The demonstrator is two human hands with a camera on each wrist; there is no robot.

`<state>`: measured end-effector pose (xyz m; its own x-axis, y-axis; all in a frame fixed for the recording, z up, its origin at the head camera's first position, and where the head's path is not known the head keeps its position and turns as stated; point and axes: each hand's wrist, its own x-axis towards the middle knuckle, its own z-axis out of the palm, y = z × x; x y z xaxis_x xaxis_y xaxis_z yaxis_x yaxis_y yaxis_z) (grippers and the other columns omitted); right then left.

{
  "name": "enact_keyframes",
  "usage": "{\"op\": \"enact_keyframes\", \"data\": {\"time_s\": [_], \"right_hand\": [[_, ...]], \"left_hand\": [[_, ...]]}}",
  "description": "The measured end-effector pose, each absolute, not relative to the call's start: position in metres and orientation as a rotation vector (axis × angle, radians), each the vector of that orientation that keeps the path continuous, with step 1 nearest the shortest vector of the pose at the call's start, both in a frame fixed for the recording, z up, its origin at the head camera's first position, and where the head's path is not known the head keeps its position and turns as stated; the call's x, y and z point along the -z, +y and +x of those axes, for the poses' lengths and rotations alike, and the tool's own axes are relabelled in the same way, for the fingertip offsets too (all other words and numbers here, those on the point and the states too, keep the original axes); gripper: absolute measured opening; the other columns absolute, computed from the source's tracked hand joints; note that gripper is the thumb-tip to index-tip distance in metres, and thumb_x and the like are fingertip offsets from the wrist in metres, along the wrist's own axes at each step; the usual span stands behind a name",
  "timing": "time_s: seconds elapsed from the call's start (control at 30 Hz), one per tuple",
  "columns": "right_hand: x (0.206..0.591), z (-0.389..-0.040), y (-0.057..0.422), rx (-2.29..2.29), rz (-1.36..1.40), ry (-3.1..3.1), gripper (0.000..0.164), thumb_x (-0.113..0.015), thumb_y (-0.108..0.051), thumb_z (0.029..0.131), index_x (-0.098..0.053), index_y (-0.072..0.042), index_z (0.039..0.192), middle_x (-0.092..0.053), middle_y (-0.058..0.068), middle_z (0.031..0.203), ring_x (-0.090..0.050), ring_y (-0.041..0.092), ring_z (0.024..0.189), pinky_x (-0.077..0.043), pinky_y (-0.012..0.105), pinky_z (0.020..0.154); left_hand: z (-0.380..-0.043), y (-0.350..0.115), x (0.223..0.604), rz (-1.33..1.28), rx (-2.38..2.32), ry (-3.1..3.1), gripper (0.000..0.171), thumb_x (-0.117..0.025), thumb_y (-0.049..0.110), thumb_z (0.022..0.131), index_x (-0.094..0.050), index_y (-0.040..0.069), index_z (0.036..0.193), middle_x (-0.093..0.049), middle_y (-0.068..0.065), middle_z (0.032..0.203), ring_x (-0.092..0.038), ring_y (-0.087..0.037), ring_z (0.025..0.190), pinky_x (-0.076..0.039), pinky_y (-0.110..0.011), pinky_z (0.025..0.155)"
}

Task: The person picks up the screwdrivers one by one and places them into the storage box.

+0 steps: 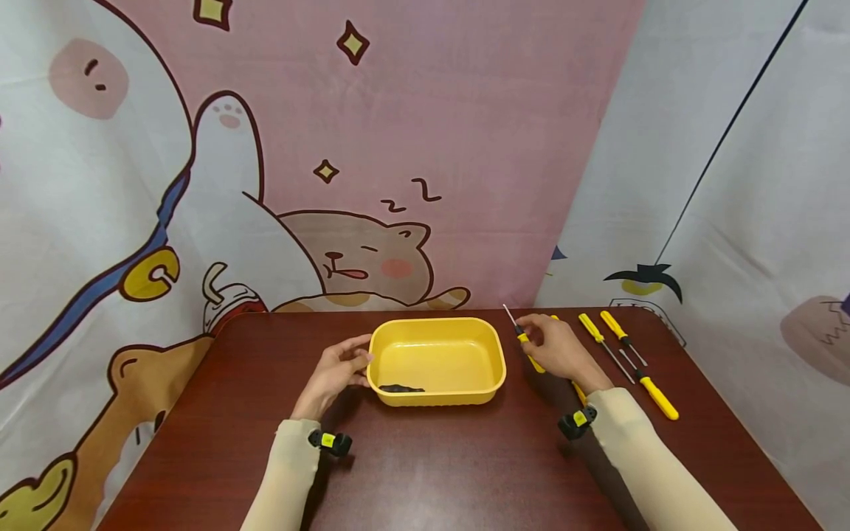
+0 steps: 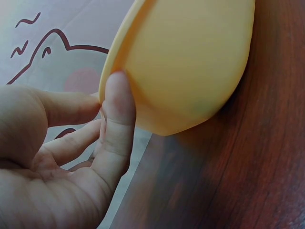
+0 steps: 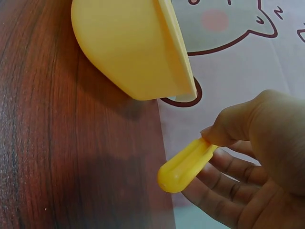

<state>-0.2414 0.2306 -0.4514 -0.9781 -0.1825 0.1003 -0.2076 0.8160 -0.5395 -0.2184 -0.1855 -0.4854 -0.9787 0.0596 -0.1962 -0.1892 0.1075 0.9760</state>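
A yellow plastic basin (image 1: 434, 399) stands on the table in the middle of the head view, with a small black object (image 1: 401, 389) of unclear kind lying inside near its front wall. At the basin's left end my left hand (image 1: 335, 372) pinches the rim between thumb and fingers, which the left wrist view shows close up. To the right of the basin, my right hand (image 1: 558, 346) holds a screwdriver (image 1: 533, 360) by its yellow-and-black handle, shaft pointing up and away. In the right wrist view the yellow handle end (image 3: 183, 169) sticks out below the thumb.
Several more yellow-handled screwdrivers lie on the dark red wooden table (image 1: 425, 472) at the right, one (image 1: 657, 397) nearest the right edge. A yellow piece (image 1: 580, 393) is partly hidden by the right wrist. A cartoon-printed cloth (image 1: 465, 147) hangs behind the table's back edge.
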Motion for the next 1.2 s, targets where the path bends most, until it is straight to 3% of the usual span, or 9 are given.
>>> {"op": "enact_keyframes", "data": {"time_s": [0.3,1.2], "right_hand": [[0.447,-0.240,0.223,-0.898,0.337,-2.961,0.043,-0.073,-0.010,0.091,-0.063,-0.006,0.133,-0.067,0.015,0.114,-0.062,0.027,0.097,-0.060,0.038,0.080],[0.424,-0.237,0.196,-0.863,0.452,-2.961,0.042,-0.074,-0.012,0.092,-0.064,-0.009,0.133,-0.067,0.012,0.115,-0.062,0.024,0.091,-0.062,0.032,0.073]], "left_hand": [[-0.219,-0.186,0.486,-0.117,-1.972,2.196,0.047,-0.065,0.005,0.098,-0.058,0.012,0.144,-0.060,-0.015,0.108,-0.067,-0.022,0.074,-0.064,-0.034,0.069],[-0.221,-0.186,0.487,-0.131,-1.969,2.185,0.048,-0.066,0.006,0.098,-0.058,0.012,0.145,-0.061,-0.020,0.112,-0.067,-0.023,0.072,-0.064,-0.035,0.069]]}}
